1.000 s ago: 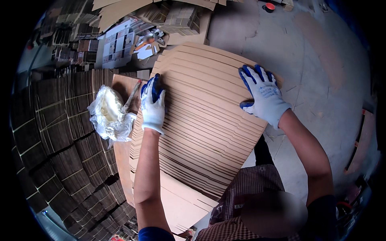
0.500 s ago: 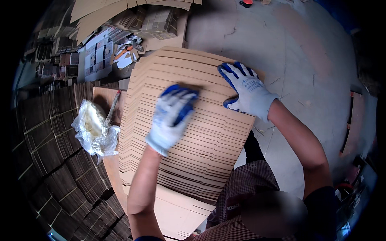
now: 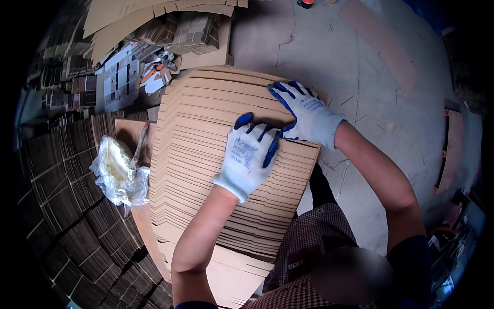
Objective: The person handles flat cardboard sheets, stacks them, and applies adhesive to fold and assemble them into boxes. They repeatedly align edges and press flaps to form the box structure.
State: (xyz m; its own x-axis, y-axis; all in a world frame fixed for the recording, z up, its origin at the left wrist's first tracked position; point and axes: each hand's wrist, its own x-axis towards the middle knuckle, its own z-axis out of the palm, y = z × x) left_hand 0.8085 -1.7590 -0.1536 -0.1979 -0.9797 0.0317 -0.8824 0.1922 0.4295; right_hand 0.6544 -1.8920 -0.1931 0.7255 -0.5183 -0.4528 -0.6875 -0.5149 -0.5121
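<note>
A fanned stack of brown cardboard sheets (image 3: 206, 129) lies in front of me, the sheets overlapping like steps. I wear white knit gloves with blue coating on both hands. My left hand (image 3: 250, 154) rests palm down on the middle of the stack, fingers slightly apart, holding nothing. Over the stack's right edge lies my right hand (image 3: 306, 110), its fingers stretched out across the upper sheets. Its thumb side is close beside the left fingertips; whether they touch, I cannot tell.
A brush (image 3: 140, 144) leans by a plastic-wrapped bowl with pale paste (image 3: 116, 162) left of the stack. Tied cardboard bundles (image 3: 62, 201) fill the left side. More cardboard (image 3: 193, 31) and orange-handled tools (image 3: 154, 69) lie at the far left. Concrete floor (image 3: 360, 72) spreads at right.
My left hand has moved right across the sheets, toward my right hand, and come to rest. My right hand has shifted slightly left. The whole view has moved a little.
</note>
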